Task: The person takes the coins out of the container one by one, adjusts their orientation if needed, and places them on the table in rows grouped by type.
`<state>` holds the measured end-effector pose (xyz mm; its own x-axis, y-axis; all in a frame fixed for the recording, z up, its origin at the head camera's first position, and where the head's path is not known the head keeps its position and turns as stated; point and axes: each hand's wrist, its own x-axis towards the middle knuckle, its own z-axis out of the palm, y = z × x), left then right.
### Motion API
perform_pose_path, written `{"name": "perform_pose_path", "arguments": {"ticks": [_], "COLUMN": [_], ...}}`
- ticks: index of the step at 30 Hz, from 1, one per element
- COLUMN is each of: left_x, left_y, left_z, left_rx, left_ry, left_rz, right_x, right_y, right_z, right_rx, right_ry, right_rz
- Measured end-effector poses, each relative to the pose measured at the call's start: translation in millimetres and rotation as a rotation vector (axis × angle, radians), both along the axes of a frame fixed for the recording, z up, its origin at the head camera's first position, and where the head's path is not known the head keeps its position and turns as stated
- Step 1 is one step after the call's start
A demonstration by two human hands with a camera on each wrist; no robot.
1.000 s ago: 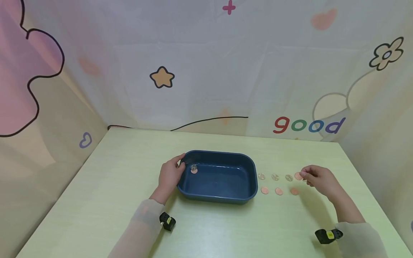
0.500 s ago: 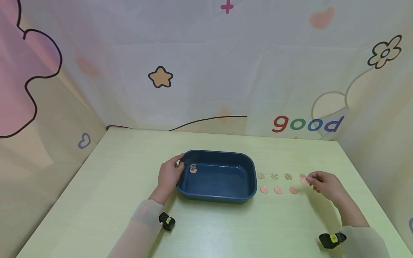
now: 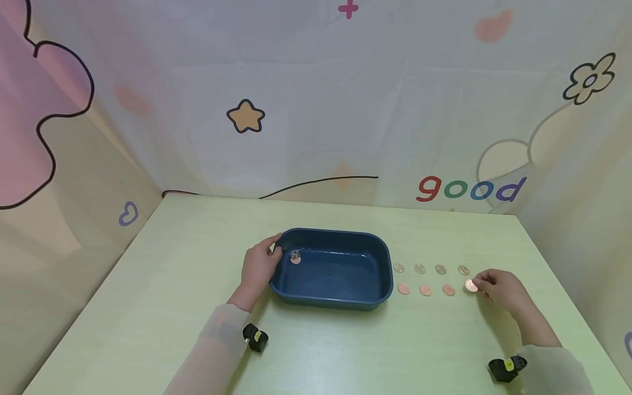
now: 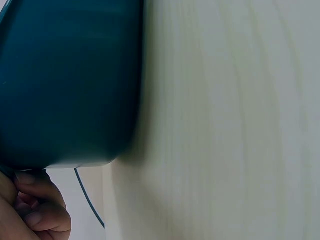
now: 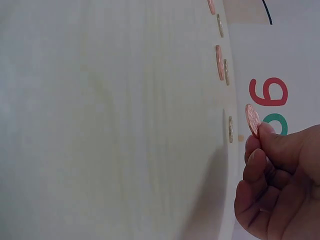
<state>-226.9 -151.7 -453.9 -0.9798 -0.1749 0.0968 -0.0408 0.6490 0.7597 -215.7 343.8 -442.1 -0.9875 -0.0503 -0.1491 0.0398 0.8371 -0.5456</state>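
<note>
My left hand (image 3: 259, 269) grips the left end of a dark blue plastic tub (image 3: 331, 303) at its rim; in the left wrist view its fingers curl beside the tub's wall. Inside the tub, near that end, lie a silvery coin (image 3: 295, 254) and a copper coin (image 3: 295, 260), partly overlapping. Right of the tub, my right hand (image 3: 502, 286) pinches another copper coin (image 5: 253, 120) by its edge between thumb and forefinger. In the right wrist view this coin is tilted and apart from the table. Its place is at the right end of the copper row.
Several pale gold coins (image 3: 419, 268) form a row right of the tub. In front of it lies a row of three copper coins (image 3: 425, 290). The light wooden table (image 3: 197, 263) backs onto a printed cloth (image 3: 316, 109), with cloth at both sides too.
My right hand has moved right and toward the front with the pinched copper coin, uncovering the rightmost pale gold coin. My left hand and the tub have stayed put.
</note>
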Motion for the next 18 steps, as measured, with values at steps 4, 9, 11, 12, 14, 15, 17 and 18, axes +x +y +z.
{"name": "perform_pose_path", "arguments": {"ticks": [4, 9, 11, 12, 14, 15, 17, 18], "left_x": [0.2, 0.2, 0.2, 0.3, 0.4, 0.5, 0.6, 0.6], "left_y": [0, 0, 0, 0, 0, 0, 0, 0], "left_z": [-0.3, -1.2, -1.8, -2.0, -2.4, -2.5, -2.4, -2.3], "left_rx": [0.006, 0.009, 0.008, 0.008, 0.008, 0.009, 0.012, 0.012], "left_ry": [-0.006, -0.009, -0.009, -0.011, -0.011, -0.011, -0.014, -0.013], "left_rz": [0.002, 0.005, 0.006, 0.007, 0.007, 0.006, 0.005, 0.004], "right_x": [-1.1, -1.9, -2.5, -2.9, -3.6, -3.9, -4.3, -4.5], "right_y": [2, 5, 6, 7, 8, 8, 9, 9], "right_z": [-2.3, -6.8, -8.4, -8.8, -10.0, -10.4, -10.7, -10.7], "right_rx": [0.025, 0.050, 0.060, 0.068, 0.079, 0.085, 0.097, 0.099], "right_ry": [-0.024, -0.042, -0.047, -0.047, -0.049, -0.051, -0.049, -0.049], "right_rz": [-0.011, -0.010, -0.006, -0.004, 0.003, 0.004, 0.011, 0.014]}}
